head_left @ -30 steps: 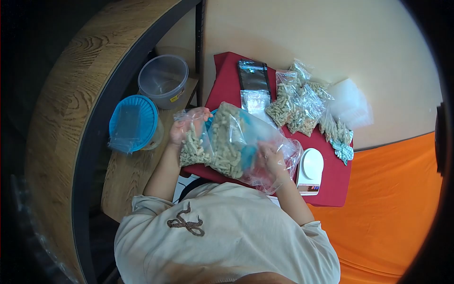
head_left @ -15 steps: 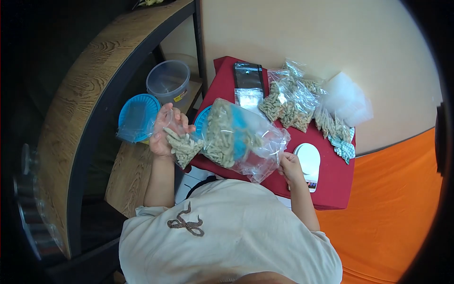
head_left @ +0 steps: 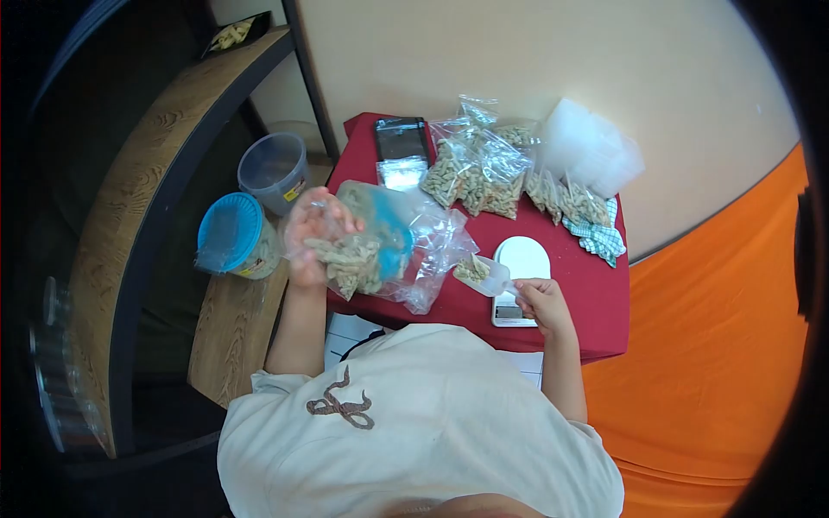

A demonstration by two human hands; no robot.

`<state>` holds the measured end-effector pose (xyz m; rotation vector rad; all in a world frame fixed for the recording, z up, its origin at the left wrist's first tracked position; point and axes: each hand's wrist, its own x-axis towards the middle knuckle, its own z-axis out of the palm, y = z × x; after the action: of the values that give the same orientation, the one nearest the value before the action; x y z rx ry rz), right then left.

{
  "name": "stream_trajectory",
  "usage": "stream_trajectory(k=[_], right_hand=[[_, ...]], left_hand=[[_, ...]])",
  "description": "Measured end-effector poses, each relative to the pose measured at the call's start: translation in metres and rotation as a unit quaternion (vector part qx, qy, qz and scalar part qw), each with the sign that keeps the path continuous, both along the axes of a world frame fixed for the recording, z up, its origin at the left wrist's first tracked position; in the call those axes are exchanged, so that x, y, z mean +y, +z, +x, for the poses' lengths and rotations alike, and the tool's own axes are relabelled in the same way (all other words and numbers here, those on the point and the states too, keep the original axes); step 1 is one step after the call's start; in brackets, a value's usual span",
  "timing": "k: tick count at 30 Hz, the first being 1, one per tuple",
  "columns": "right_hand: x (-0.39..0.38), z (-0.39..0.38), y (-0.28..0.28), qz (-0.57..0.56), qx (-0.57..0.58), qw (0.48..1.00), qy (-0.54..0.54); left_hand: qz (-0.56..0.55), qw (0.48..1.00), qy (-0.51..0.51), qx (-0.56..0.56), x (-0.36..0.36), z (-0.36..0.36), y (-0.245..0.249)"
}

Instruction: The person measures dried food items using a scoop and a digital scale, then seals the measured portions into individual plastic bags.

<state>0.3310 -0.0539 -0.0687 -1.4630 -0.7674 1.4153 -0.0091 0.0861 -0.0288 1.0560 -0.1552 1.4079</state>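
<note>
My left hand holds up a small clear bag partly filled with pale beige pellets, at the left edge of the red-covered table. A large clear bag of the same pellets lies just right of it, over something blue. In my right hand is a clear plastic scoop with a few pellets in it, held above the table in front of the white digital scale.
Several filled small bags lie at the table's back, with a stack of empty bags, a black pouch and a checked cloth. On a low wooden shelf at left stand a blue-lidded tub and an open grey tub.
My right hand has come out of the large bag and now holds a scoop with pellets near the scale. The large bag has sunk onto the table. My left hand stays raised with the small bag.
</note>
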Motion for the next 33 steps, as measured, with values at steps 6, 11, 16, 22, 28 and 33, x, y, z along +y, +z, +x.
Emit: stream_trajectory(k=[6, 11, 16, 22, 28, 33], right_hand=[[-0.019, 0.047, 0.055, 0.058, -0.067, 0.996, -0.019], [-0.011, 0.058, 0.111, 0.124, -0.071, 0.988, 0.056], [0.011, 0.028, 0.157, 0.132, -0.171, 0.963, 0.162], [0.032, -0.030, 0.175, 0.277, -0.451, 0.807, 0.261], [0.021, -0.066, 0.187, 0.489, -0.691, 0.461, 0.267], [0.030, -0.058, 0.179, 0.532, -0.591, 0.561, 0.228]], left_hand=[[0.175, 0.913, 0.171, 0.326, -0.032, 0.041, 0.036], [0.247, 0.804, 0.232, 0.489, -0.051, 0.083, 0.059], [0.282, 0.734, 0.291, 0.544, -0.061, 0.102, 0.054], [0.303, 0.685, 0.333, 0.573, -0.065, 0.108, 0.046], [0.198, 0.765, 0.297, 0.535, -0.057, 0.084, 0.046], [0.106, 0.812, 0.259, 0.512, -0.041, 0.054, 0.025]])
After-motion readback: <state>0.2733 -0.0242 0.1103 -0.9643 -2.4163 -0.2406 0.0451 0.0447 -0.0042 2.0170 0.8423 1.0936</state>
